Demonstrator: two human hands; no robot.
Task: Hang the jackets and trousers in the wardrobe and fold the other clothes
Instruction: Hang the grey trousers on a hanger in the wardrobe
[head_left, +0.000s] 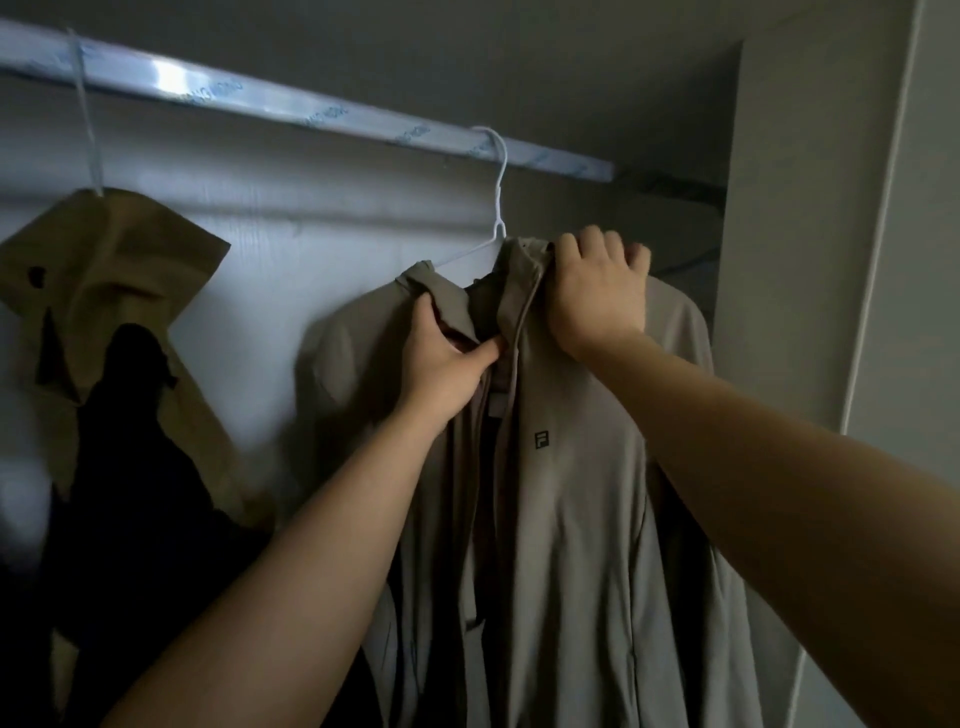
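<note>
Left hand (447, 364) and right hand (597, 291) each grasp the collar of the grey zip jacket (571, 519). Well left of them, a tan coat (104, 291) hangs from the rail (311, 104). The left pinches the drooping collar flap. Above it the white wire hanger (500, 182) shows a bare arm. The right curls over the collar top. A hard tug could slide that shoulder off or unhook the hanger.

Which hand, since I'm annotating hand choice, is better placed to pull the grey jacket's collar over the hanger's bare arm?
Probably left: the left hand grips the collar flap beside the hanger's bare arm; the right hand holds the jacket farther right.
</note>
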